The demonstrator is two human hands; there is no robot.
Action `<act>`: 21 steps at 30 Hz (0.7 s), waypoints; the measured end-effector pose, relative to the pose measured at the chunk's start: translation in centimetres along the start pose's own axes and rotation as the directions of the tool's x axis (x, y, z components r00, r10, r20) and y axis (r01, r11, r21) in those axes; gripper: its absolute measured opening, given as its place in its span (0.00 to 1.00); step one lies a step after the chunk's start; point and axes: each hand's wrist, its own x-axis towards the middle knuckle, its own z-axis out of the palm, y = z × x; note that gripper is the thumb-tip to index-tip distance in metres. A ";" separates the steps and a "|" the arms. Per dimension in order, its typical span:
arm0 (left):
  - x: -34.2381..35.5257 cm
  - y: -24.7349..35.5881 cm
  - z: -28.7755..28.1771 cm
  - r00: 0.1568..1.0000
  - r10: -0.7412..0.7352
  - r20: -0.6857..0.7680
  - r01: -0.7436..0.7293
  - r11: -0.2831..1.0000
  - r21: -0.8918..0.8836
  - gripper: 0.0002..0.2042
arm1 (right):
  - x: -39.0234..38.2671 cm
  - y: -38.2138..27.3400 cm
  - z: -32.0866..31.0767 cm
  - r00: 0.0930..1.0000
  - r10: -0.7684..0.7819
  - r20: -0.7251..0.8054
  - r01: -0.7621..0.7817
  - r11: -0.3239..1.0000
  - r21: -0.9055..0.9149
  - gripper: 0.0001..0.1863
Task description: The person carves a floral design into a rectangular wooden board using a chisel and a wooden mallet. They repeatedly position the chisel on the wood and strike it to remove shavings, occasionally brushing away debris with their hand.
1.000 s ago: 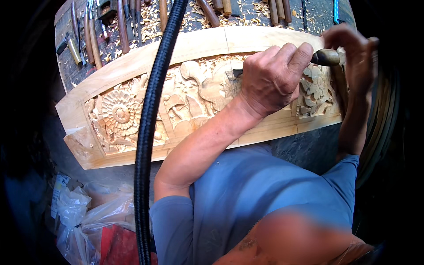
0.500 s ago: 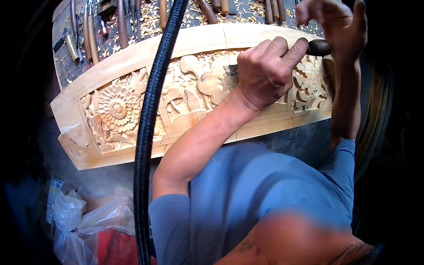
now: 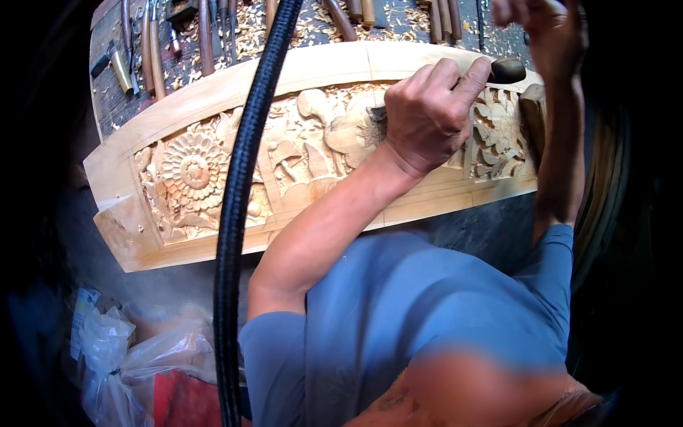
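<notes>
My left hand [image 3: 430,107] is wrapped round a carving chisel, its dark rounded handle end [image 3: 508,71] sticking out past my thumb and forefinger. The chisel's dark blade shows only in part, low on the carved flower beside my fist. Under that hand lies a long pale wooden panel [image 3: 178,249] with floral relief. A round many-petalled flower [image 3: 194,172] is carved at its left, leaves [image 3: 492,132] at its right. My right hand [image 3: 555,39] is raised beyond the handle end, fingers apart and slightly blurred, holding nothing I can see; the top edge cuts it off.
Several wooden-handled chisels [image 3: 206,43] lie among wood shavings [image 3: 249,32] on the dark bench. A brown wooden piece [image 3: 532,110] sits at the panel's right end. A black braided cable [image 3: 238,185] crosses the view. Plastic bags [image 3: 107,349] lie at lower left.
My right hand has moved up and slightly left, away from the chisel's handle end. The left hand keeps its hold, and the panel appears shifted slightly right in view.
</notes>
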 end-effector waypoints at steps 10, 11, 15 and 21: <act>-0.7 -0.6 2.0 0.994 0.064 -0.084 -0.069 0.996 -0.051 0.23 | -1.5 -1.0 -1.4 0.971 -0.008 0.238 0.003 1.000 0.019 0.49; -0.5 -0.3 1.9 0.993 0.083 -0.081 -0.087 0.995 -0.039 0.23 | -2.1 -0.3 -2.8 0.957 0.031 0.290 -0.004 0.996 -0.091 0.51; -0.2 0.7 0.5 0.985 0.144 -0.092 -0.144 0.990 0.014 0.18 | -6.1 -1.4 -1.5 0.945 0.061 0.320 0.065 0.928 -0.367 0.39; -0.5 1.0 1.1 0.978 0.207 -0.002 -0.201 0.950 -0.238 0.16 | -10.4 -3.1 -3.4 0.888 0.091 0.452 0.134 0.888 -0.441 0.26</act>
